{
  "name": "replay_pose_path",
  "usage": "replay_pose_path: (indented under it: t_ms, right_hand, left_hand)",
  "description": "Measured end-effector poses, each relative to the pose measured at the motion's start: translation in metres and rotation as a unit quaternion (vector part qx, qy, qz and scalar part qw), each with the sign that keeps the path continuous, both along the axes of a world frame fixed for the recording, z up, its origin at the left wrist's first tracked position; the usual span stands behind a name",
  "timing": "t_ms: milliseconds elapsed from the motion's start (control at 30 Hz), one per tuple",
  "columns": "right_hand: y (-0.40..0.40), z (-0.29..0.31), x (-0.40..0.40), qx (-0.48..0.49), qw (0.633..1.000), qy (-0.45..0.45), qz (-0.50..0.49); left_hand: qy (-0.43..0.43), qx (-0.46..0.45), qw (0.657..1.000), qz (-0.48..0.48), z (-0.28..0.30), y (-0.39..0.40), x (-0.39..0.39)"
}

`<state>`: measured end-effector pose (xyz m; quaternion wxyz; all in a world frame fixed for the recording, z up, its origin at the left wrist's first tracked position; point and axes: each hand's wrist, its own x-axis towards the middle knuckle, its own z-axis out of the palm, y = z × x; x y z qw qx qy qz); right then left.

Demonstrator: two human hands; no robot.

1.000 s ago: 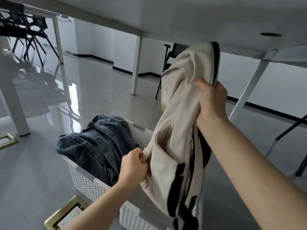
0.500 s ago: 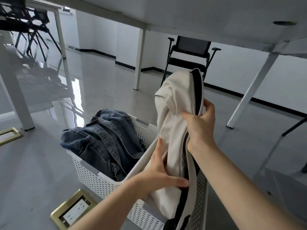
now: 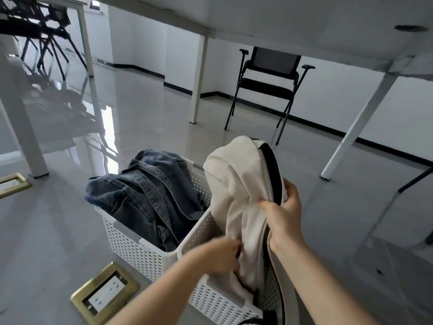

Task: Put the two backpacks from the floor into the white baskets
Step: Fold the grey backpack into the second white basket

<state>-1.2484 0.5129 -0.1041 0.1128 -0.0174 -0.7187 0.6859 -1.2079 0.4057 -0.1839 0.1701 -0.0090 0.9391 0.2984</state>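
head view: cream backpack [image 3: 241, 191] lower now

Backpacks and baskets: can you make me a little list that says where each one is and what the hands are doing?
denim backpack: lying in the far white basket, top bulging above the rim
cream backpack: partly down in the near white basket, top still sticking up
right hand: gripping the cream backpack by its black-edged side
left hand: blurred, against the cream backpack's lower fabric
floor: two brass socket plates, no backpack left on it in view
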Motion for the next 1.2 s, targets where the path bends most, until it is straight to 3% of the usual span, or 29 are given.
replay_pose_path:
  t_ms: [67,100,167,233,300,367,433,533,600,633,667,700,767,800,867,967,1067,1133,1167,1200]
  right_hand:
    - [0.001,0.002,-0.004,0.003,1.0,0.003,0.0]
    - [0.001,0.003,-0.005,0.007,1.0,0.009,0.009]
    - [-0.004,0.002,-0.001,0.029,0.998,0.023,0.051]
    - [-0.012,0.002,0.007,0.073,0.988,0.037,0.133]
    - [-0.018,0.006,0.014,0.144,0.959,0.049,0.24]
    - [-0.021,0.011,0.019,0.242,0.908,0.037,0.339]
    - [-0.016,0.01,0.019,0.373,0.841,-0.04,0.389]
    - [0.001,0.001,0.021,0.578,0.711,-0.205,0.345]
    - [0.015,-0.001,0.021,0.668,0.62,-0.241,0.332]
    - [0.019,0.004,0.02,0.682,0.608,-0.249,0.322]
    - [0.021,0.011,0.016,0.674,0.624,-0.25,0.307]
    - [0.022,0.02,0.008,0.633,0.676,-0.25,0.283]
    - [0.016,0.042,-0.002,0.416,0.843,-0.264,0.217]
    - [0.008,0.051,-0.005,0.286,0.909,-0.242,0.184]
    - [-0.011,0.064,-0.014,0.149,0.971,-0.129,0.137]
    - [-0.036,0.062,-0.016,0.111,0.987,0.063,0.095]
    - [-0.033,0.015,-0.017,0.129,0.978,0.157,0.054]
    - [-0.016,-0.031,-0.02,0.217,0.963,0.123,0.099]
    - [-0.004,-0.051,-0.019,0.304,0.938,0.046,0.157]
    - [0.005,-0.065,-0.017,0.425,0.871,-0.06,0.24]
  left_hand:
    - [0.105,0.121,0.974,0.159,0.04,-0.018,-0.008]
    - [0.145,0.234,0.934,0.229,0.06,-0.027,-0.01]
    - [0.155,0.456,0.836,0.263,0.099,-0.039,-0.008]
    - [0.115,0.517,0.814,0.239,0.122,-0.041,-0.009]
    - [0.143,0.486,0.811,0.291,0.127,-0.042,-0.009]
    - [0.213,0.46,0.782,0.362,0.117,-0.053,-0.014]
    - [0.223,0.48,0.74,0.416,0.105,-0.07,-0.014]
    - [0.231,0.513,0.691,0.454,0.089,-0.094,-0.011]
    - [0.223,0.529,0.683,0.451,0.079,-0.101,-0.009]
    - [0.216,0.537,0.678,0.453,0.074,-0.104,-0.009]
    - [0.208,0.55,0.669,0.456,0.069,-0.108,-0.009]
    - [0.199,0.563,0.656,0.461,0.064,-0.111,-0.008]
    - [0.181,0.589,0.63,0.473,0.056,-0.116,-0.009]
    - [0.174,0.598,0.622,0.475,0.053,-0.117,-0.009]
    - [0.166,0.611,0.617,0.468,0.051,-0.118,-0.011]
    - [0.161,0.623,0.612,0.46,0.051,-0.121,-0.013]
    - [0.153,0.632,0.6,0.466,0.046,-0.124,-0.011]
    - [0.157,0.631,0.596,0.471,0.041,-0.126,-0.007]
    - [0.16,0.632,0.597,0.468,0.04,-0.126,-0.006]
    - [0.165,0.633,0.599,0.462,0.038,-0.127,-0.004]
